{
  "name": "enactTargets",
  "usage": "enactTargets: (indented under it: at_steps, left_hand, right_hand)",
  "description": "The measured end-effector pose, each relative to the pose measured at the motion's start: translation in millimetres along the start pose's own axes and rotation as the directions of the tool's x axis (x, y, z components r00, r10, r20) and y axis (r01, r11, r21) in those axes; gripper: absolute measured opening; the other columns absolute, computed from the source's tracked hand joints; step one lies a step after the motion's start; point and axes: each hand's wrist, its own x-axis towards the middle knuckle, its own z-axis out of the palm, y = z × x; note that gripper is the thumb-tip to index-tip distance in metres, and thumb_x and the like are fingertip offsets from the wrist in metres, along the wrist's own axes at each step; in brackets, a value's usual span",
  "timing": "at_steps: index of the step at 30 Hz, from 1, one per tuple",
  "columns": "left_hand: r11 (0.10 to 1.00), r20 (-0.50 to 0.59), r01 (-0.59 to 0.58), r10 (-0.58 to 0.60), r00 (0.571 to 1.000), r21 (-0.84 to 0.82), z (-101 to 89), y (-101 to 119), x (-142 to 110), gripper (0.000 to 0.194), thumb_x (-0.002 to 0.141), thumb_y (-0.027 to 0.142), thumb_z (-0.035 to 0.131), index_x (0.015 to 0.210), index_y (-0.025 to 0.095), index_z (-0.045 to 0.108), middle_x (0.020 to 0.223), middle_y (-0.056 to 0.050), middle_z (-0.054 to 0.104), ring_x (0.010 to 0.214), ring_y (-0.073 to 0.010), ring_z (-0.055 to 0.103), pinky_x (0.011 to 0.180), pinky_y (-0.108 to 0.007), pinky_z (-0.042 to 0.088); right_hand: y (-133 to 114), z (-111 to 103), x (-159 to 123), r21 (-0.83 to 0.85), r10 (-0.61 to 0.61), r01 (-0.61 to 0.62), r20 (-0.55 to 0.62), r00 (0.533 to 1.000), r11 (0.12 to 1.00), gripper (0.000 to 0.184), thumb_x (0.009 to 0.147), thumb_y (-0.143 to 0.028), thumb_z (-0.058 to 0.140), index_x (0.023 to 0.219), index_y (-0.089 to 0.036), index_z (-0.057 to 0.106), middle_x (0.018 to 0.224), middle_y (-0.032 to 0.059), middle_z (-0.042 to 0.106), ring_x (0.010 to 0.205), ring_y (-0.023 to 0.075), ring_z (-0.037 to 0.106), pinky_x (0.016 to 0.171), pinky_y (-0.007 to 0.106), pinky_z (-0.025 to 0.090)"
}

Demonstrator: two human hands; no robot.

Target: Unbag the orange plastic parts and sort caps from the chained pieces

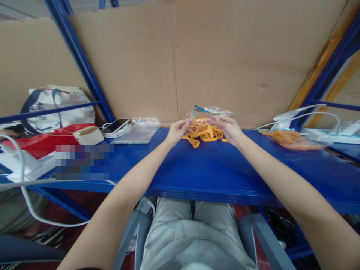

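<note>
A pile of orange plastic horn-shaped pieces (206, 134) lies on the blue table in front of me. Just above and behind it is a clear plastic bag (216, 111) with a coloured printed strip, some orange showing through the film. My left hand (179, 131) pinches the bag's left side, fingers closed. On the opposite side my right hand (228, 128) is closed on the bag's right edge, close to the pieces. The fingertips of both hands are partly lost against the film and the orange plastic.
To the right lies a filled bag of orange pieces (292, 139). Flat clear bags (137, 131) and a phone (116, 126) on a coiled white cable lie to the left. Farther left are a red bag (56, 138) and a white tote (64, 108). A cardboard wall (219, 56) stands behind.
</note>
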Motion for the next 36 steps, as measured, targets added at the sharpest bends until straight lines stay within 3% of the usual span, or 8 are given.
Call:
enactTargets:
  at_steps: [6,10,16,19,26,31,34,36]
  left_hand:
    - [0.993,0.05,-0.09,0.087,0.995,0.07,0.4,0.3,-2.4,0.035,0.084,0.041,0.072,0.107,0.015,0.071,0.108,-0.013,0.077,0.091,-0.0218,0.075,0.077,-0.029,0.059]
    - [0.974,0.091,-0.174,0.163,0.982,0.142,0.8,-3.3,-2.6,0.033,0.083,0.033,0.072,0.112,0.016,0.069,0.12,-0.014,0.073,0.116,-0.0247,0.068,0.101,-0.036,0.052]
    - [0.929,0.118,-0.25,0.226,0.967,0.272,-1.1,-9.3,-3.6,0.04,0.084,0.034,0.07,0.121,0.018,0.066,0.128,-0.013,0.07,0.127,-0.0282,0.061,0.111,-0.042,0.044]
    - [0.86,0.132,-0.345,0.318,0.939,0.376,-3.3,-4.6,-5.1,0.04,0.087,0.028,0.063,0.126,0.019,0.064,0.136,-0.013,0.065,0.133,-0.0278,0.056,0.115,-0.042,0.04]
    - [0.671,0.188,-0.532,0.518,0.835,0.517,-9.6,9.5,-6.4,0.06,0.081,0.012,0.054,0.141,0.022,0.052,0.155,-0.01,0.047,0.15,-0.0287,0.032,0.122,-0.048,0.027]
    - [0.675,0.113,-0.488,0.52,0.847,0.553,-12.5,12.7,-4.6,0.038,0.081,0.01,0.052,0.114,0.021,0.067,0.152,-0.009,0.051,0.151,-0.03,0.029,0.12,-0.052,0.029]
    - [0.745,0.054,-0.428,0.47,0.881,0.512,-13.1,17.3,-4.2,0.017,0.079,0.012,0.052,0.078,0.021,0.066,0.141,-0.007,0.061,0.144,-0.0287,0.041,0.117,-0.052,0.034]
    - [0.819,-0.005,-0.386,0.429,0.903,0.426,-12.0,19.3,-4.4,0.019,0.078,0.012,0.051,0.064,0.02,0.06,0.129,-0.007,0.068,0.133,-0.0271,0.052,0.113,-0.049,0.04]
  right_hand:
    - [-6.5,-2.7,0.2,-0.063,-0.111,0.107,-0.063,0.992,0.992,0.029,0.079,-0.052,0.076,0.088,-0.025,0.073,0.098,0.006,0.078,0.108,0.0241,0.071,0.089,0.038,0.055]
    - [-0.4,-0.3,5.0,-0.094,-0.193,0.184,-0.097,0.976,0.978,0.019,0.08,-0.044,0.076,0.084,-0.025,0.075,0.103,0.0035,0.077,0.115,0.0226,0.067,0.101,0.039,0.05]
    - [3.3,3.5,5.6,-0.091,-0.145,0.137,-0.087,0.986,0.986,0.006,0.08,-0.031,0.074,0.079,-0.025,0.074,0.096,0.0006,0.077,0.109,0.0221,0.067,0.1,0.041,0.05]
    - [-6.2,5.1,2.0,-0.1,-0.181,0.171,-0.091,0.979,0.98,0.005,0.082,-0.026,0.071,0.085,-0.026,0.074,0.105,0.0006,0.076,0.118,0.0223,0.064,0.102,0.04,0.049]
    - [-34.7,-2.8,-1.4,-0.058,-0.169,0.165,-0.065,0.983,0.985,0.029,0.088,-0.031,0.06,0.115,-0.029,0.072,0.121,0.002,0.072,0.118,0.0252,0.064,0.094,0.044,0.054]
    - [-28.4,-19.0,5.7,-0.086,-0.116,0.109,-0.077,0.99,0.99,0.033,0.094,-0.041,0.05,0.11,-0.022,0.072,0.114,0.0072,0.074,0.11,0.027,0.068,0.09,0.045,0.056]
    - [-21.4,-20.1,6.8,-0.032,-0.057,0.055,-0.078,0.995,0.998,0.028,0.092,-0.049,0.055,0.093,-0.024,0.067,0.102,0.0058,0.074,0.099,0.0232,0.07,0.086,0.04,0.058]
    - [-17.3,-15.6,4.8,0.019,-0.01,0.012,-0.07,0.997,1.0,0.023,0.086,-0.047,0.067,0.087,-0.025,0.061,0.092,0.0028,0.073,0.088,0.0196,0.071,0.081,0.036,0.058]
